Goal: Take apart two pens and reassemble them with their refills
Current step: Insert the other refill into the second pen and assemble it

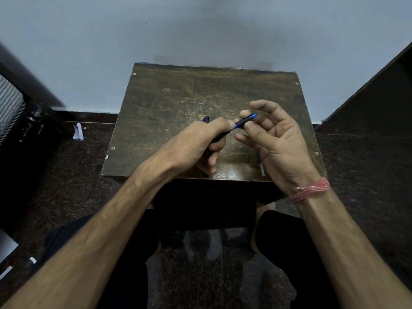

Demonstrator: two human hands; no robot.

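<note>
My left hand (206, 141) grips a blue and black pen (244, 122) that points up and to the right over the small wooden table (169, 103). My right hand (272, 134) pinches the pen's blue end between thumb and fingers. A thin refill (260, 165) sticks out from under my right hand, lying on the table near its front edge. A dark blue pen part (206, 119) shows just behind my left hand; most of it is hidden.
The table stands against a pale wall (200, 30). Dark furniture (367, 90) rises on the right, and a dark cabinet (26, 121) on the left. Scraps of white paper (78, 131) lie on the dark speckled floor. My knees are under the table's front edge.
</note>
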